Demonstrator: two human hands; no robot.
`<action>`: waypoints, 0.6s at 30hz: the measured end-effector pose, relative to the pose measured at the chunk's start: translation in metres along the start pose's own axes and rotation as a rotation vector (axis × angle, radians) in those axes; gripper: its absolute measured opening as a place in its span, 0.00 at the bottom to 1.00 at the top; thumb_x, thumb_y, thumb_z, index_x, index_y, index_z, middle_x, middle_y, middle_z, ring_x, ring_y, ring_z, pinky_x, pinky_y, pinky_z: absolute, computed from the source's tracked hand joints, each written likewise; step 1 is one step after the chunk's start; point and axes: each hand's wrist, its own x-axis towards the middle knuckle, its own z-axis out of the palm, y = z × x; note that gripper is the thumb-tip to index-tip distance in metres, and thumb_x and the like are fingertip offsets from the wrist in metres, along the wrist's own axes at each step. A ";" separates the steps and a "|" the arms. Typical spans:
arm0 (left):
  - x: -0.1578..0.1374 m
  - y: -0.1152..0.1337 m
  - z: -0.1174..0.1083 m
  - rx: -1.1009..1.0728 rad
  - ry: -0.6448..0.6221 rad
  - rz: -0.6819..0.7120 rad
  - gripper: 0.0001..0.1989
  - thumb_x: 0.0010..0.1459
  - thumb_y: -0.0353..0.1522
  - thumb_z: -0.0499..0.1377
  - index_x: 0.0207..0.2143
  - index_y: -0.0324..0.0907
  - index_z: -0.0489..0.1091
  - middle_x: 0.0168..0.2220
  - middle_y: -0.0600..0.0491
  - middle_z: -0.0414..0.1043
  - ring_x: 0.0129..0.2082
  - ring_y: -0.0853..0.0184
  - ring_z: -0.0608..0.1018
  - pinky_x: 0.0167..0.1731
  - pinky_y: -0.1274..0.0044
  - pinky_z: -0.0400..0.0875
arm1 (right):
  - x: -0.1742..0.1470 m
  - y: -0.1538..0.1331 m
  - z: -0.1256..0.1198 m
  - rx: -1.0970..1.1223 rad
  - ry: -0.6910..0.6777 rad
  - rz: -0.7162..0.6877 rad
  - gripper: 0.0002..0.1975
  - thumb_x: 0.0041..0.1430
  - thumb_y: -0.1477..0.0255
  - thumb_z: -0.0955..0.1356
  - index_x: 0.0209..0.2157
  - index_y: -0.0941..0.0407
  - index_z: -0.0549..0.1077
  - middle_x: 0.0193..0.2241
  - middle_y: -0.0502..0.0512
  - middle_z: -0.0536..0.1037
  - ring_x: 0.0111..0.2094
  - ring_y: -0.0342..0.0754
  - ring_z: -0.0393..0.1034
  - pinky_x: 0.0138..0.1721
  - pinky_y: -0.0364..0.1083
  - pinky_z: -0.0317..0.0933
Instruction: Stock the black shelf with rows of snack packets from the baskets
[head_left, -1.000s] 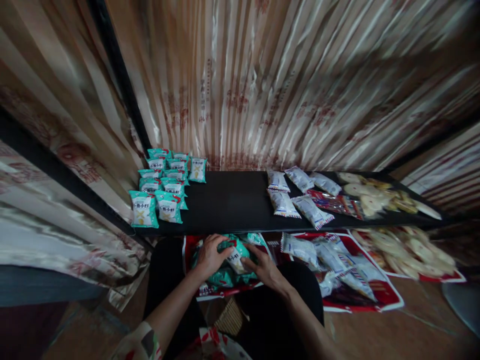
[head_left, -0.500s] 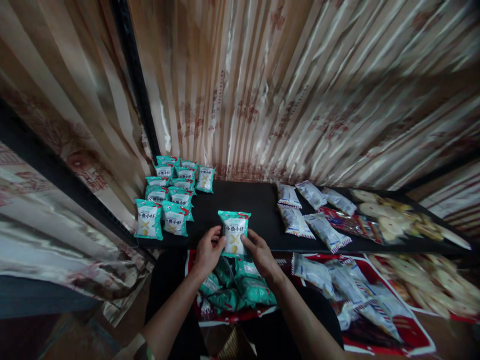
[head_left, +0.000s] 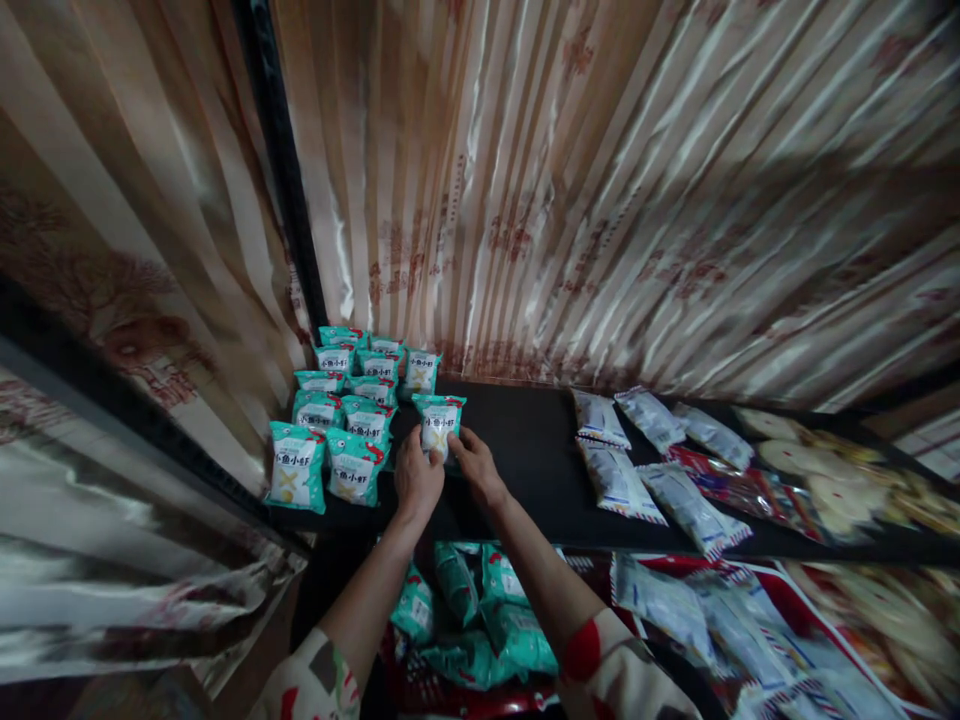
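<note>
A teal-and-white snack bag (head_left: 439,420) is held upright between my two hands above the black shelf (head_left: 517,440). My left hand (head_left: 418,478) is closed on its lower left side, thumb across the front. On its lower right edge, my right hand (head_left: 478,465) grips with the fingers partly hidden behind. Just left stand rows of matching snack bags (head_left: 352,468), upright and close together. A single matching bag (head_left: 422,373) is at the back, right of those rows. Below my forearms, more teal bags (head_left: 469,655) lie loose in a red bag.
Several white-and-blue packets (head_left: 619,480) lie flat on the shelf to the right, beside a red packet (head_left: 739,485) and pale flat pieces in clear wrapping (head_left: 840,490). More white packets (head_left: 675,610) lie below the shelf edge. A black post (head_left: 289,190) and draped curtain (head_left: 480,200) enclose the shelf.
Both hands have carried the snack bag forward and slightly left, from the shelf's front edge to over the shelf near the standing rows. The view has shifted a little.
</note>
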 end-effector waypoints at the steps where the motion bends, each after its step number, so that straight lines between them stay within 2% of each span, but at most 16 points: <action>1: 0.004 0.001 0.002 0.014 0.026 0.017 0.22 0.54 0.26 0.53 0.53 0.35 0.62 0.52 0.41 0.68 0.53 0.59 0.70 0.52 0.69 0.65 | 0.007 0.000 0.003 -0.006 0.012 -0.015 0.25 0.45 0.55 0.69 0.40 0.58 0.74 0.34 0.56 0.79 0.33 0.49 0.72 0.35 0.45 0.65; 6: 0.022 0.002 0.013 0.065 0.131 0.105 0.25 0.52 0.25 0.53 0.55 0.33 0.60 0.55 0.39 0.64 0.56 0.58 0.67 0.55 0.68 0.62 | 0.034 -0.002 0.019 -0.012 0.051 -0.049 0.21 0.46 0.58 0.68 0.39 0.57 0.74 0.34 0.55 0.79 0.37 0.50 0.72 0.38 0.45 0.65; 9: 0.030 0.002 0.018 0.075 0.167 0.106 0.25 0.52 0.25 0.52 0.55 0.33 0.60 0.56 0.38 0.63 0.58 0.57 0.64 0.57 0.66 0.59 | 0.048 0.000 0.029 -0.004 0.055 -0.047 0.20 0.47 0.59 0.67 0.38 0.57 0.73 0.33 0.54 0.79 0.36 0.49 0.72 0.37 0.44 0.65; 14: 0.035 -0.002 0.023 0.059 0.154 0.134 0.25 0.53 0.24 0.49 0.56 0.33 0.59 0.59 0.36 0.58 0.61 0.55 0.60 0.58 0.60 0.56 | 0.066 0.011 0.040 -0.033 0.061 -0.062 0.18 0.48 0.59 0.66 0.37 0.56 0.73 0.32 0.52 0.79 0.34 0.47 0.71 0.37 0.44 0.65; 18: 0.034 -0.007 0.027 0.002 0.140 0.173 0.26 0.53 0.23 0.48 0.56 0.36 0.59 0.60 0.39 0.58 0.62 0.55 0.57 0.59 0.58 0.54 | 0.072 0.016 0.044 -0.087 0.079 -0.074 0.17 0.49 0.59 0.65 0.36 0.56 0.74 0.32 0.53 0.79 0.35 0.47 0.71 0.39 0.45 0.65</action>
